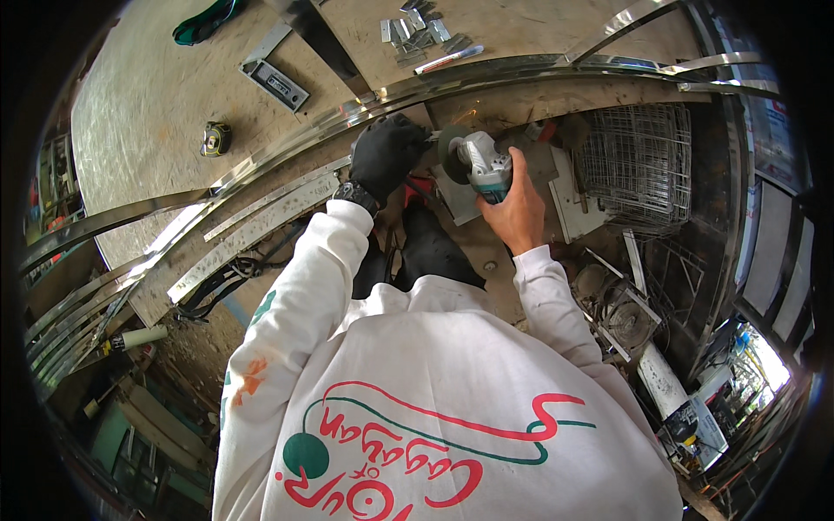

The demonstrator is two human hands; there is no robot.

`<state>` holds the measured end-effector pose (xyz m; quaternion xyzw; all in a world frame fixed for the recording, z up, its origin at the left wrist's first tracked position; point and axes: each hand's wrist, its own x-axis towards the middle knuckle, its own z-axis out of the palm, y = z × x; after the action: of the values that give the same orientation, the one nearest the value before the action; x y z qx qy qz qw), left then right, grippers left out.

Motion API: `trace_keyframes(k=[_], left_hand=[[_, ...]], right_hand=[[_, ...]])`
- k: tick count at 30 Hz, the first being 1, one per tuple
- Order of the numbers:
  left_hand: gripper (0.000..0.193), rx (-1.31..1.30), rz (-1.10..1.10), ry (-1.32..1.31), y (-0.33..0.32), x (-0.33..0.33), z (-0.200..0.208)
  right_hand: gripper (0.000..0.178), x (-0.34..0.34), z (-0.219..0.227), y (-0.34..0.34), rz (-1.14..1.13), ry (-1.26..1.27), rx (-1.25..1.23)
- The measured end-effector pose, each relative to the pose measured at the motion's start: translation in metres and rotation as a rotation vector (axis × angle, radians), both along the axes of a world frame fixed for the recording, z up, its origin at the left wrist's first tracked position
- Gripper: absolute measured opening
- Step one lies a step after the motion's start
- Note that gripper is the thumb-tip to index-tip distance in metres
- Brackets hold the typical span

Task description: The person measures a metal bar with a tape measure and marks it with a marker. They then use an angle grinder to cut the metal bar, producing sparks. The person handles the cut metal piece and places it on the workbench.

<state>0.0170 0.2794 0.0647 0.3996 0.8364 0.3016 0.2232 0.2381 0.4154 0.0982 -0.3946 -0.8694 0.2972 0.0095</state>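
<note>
My left hand (387, 156), in a black glove, is closed around a thin metal strip (433, 136). The strip's short end sticks out beside the cutting disc (453, 156). A grey and teal angle grinder (483, 165) sits in my bare right hand (519, 211), with fingers wrapped round its body. Small orange sparks (472, 113) show just above the disc. Whether disc and strip touch is too small to tell. My left palm and the strip's gripped part are hidden by the glove.
Long shiny metal bars (330, 122) cross ahead of my hands. On the table (148, 104) lie a tape measure (215, 139), a try square (274, 82), a marker (449, 59) and several small metal pieces (417, 33). Wire racks (638, 165) and a fan (627, 317) stand at right.
</note>
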Motion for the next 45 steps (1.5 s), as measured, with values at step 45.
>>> trace_keyframes(k=[45], left_hand=[[0.013,0.133,0.105,0.054,0.001,0.016,-0.016]], right_hand=[[0.103,0.026,-0.033,0.025,-0.048,0.080,-0.584]])
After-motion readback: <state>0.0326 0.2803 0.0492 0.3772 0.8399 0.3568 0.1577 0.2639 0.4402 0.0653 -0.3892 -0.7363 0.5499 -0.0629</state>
